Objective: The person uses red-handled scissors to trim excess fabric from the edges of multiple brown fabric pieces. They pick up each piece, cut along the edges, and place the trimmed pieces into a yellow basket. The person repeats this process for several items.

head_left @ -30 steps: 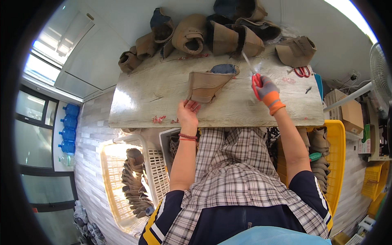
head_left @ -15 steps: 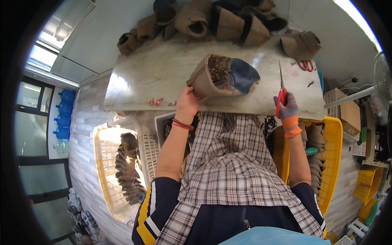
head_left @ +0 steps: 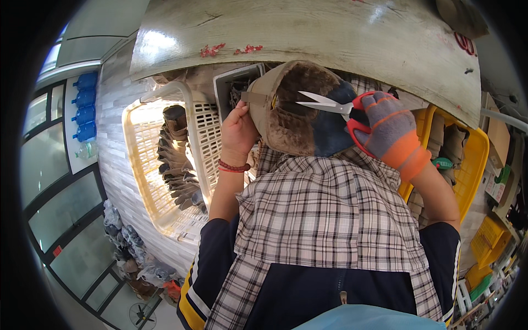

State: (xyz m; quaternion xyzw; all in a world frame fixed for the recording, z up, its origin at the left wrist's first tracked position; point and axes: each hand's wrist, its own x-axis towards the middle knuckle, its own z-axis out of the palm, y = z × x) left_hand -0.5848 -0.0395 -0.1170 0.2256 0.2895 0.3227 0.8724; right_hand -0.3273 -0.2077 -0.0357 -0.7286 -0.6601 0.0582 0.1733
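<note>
my left hand (head_left: pixel 237 129) grips the hat (head_left: pixel 294 107) by its brim, opening toward me. my right hand (head_left: pixel 389 132), gloved, closed on the scissors (head_left: pixel 330 104); blades lie crosswise over the hat, tips pointing left, below the counter (head_left: pixel 308 33) edge.

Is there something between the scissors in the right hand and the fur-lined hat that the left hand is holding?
Nothing visible does. The scissors in the gloved right hand lie directly across the hat, blades over its lining, while the left hand grips its edge.
</note>
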